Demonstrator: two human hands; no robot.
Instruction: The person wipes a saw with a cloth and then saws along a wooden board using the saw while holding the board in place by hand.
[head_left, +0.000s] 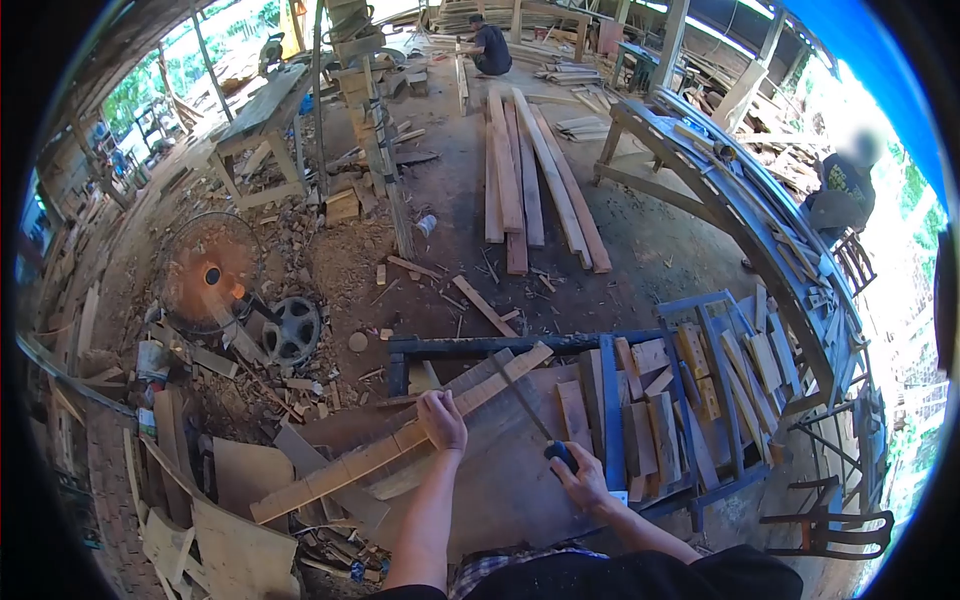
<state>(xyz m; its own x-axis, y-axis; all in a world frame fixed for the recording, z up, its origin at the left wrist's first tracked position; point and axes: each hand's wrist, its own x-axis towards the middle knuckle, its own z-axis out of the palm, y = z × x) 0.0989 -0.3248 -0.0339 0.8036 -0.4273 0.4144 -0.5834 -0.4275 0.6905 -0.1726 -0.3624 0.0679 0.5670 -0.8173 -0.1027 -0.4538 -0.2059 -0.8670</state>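
Observation:
A long light wooden strip (375,457) lies slanting across the work surface (520,440), with several evenly spaced lines across it. My left hand (442,420) is closed on the strip near its middle. In my right hand (582,476) is the black handle of a long thin tool (524,402), whose blade points up and left and crosses the strip near its upper right end. Whether the blade touches the wood cannot be made out. Beside the strip, a grey-brown board (478,375) lies partly behind it.
Wood pieces (660,430) fill a blue frame (610,400) at right. A fan (210,272) and a wheel (292,330) stand at left. Long planks (530,170) lie ahead. One person (490,48) squats at the back; another (845,190) is at far right.

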